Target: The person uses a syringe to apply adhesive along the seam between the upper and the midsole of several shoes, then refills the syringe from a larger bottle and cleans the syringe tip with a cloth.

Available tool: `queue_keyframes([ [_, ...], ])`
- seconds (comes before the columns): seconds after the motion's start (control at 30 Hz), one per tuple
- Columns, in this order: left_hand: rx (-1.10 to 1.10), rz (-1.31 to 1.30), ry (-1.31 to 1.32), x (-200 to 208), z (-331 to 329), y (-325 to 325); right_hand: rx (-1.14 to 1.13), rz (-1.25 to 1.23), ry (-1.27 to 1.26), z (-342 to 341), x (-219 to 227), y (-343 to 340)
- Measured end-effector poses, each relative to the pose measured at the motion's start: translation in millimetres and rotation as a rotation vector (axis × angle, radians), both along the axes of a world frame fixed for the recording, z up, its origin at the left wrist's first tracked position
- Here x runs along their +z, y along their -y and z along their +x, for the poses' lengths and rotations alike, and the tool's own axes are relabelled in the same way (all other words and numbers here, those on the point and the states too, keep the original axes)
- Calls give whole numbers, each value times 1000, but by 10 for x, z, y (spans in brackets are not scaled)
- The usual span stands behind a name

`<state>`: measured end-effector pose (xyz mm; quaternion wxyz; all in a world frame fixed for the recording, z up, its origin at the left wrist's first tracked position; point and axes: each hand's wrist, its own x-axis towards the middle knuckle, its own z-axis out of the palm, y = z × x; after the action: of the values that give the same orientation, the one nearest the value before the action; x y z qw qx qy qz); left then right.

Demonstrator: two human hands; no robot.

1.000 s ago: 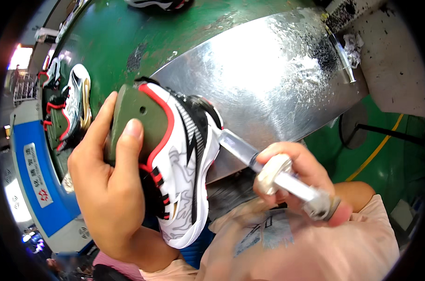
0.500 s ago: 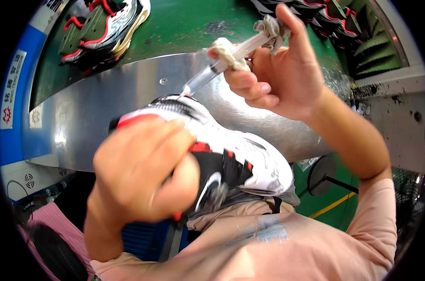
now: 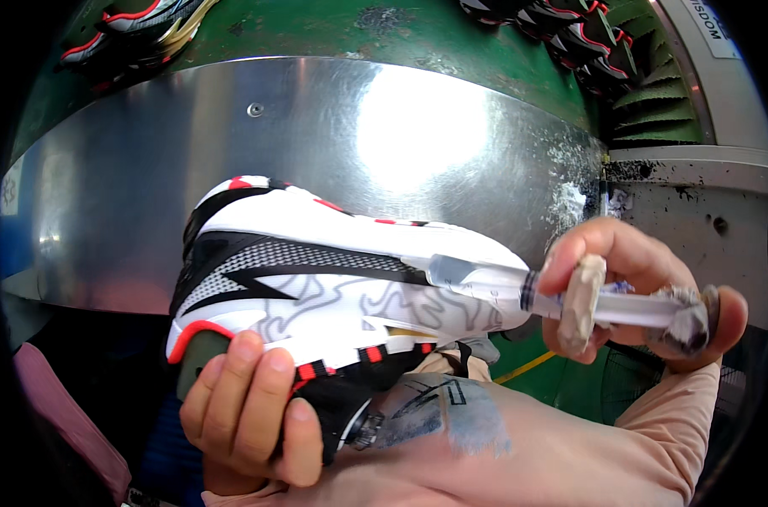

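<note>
A white, black and red sneaker [image 3: 341, 291] lies on its side, its toe to the right and its side panel with grey wavy lines facing up. My left hand [image 3: 248, 414] grips it by the collar and tongue, where a dark green insert [image 3: 204, 355] shows in the opening. In my right hand [image 3: 629, 270] is a clear plastic syringe [image 3: 485, 283] wrapped with tape at the flange and plunger end. Its tip points left, at the seam between the white sole and the upper; whether it touches cannot be made out. My right thumb rests on the plunger end.
A shiny metal plate [image 3: 164, 169] lies beyond the shoe, along a green work surface [image 3: 308, 34]. More shoes [image 3: 147, 34] stand at the far left, and others [image 3: 561, 34] at the far right beside a green ribbed strip [image 3: 658, 101]. A grey machine frame [image 3: 696, 194] stands at right.
My left hand has turned the sneaker so its side faces up. My right hand has come down and to the right, swinging the syringe from the heel to the sole edge near the toe.
</note>
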<state>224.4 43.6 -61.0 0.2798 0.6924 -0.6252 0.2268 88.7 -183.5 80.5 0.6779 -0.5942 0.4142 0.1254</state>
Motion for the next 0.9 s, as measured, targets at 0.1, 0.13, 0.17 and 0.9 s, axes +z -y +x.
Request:
queue_keyframes([
  [0.1,81,96,-2,68,-102,18,-5,-7,-19,-156,59,62],
  [0.13,70,103,-17,79,-108,6,-17,-9,1,-188,102,10],
  [0.17,89,133,-17,112,-126,7,-28,19,38,-285,76,32],
  [0.9,-24,272,81,227,708,301,-355,345,854,-855,-1292,-138],
])
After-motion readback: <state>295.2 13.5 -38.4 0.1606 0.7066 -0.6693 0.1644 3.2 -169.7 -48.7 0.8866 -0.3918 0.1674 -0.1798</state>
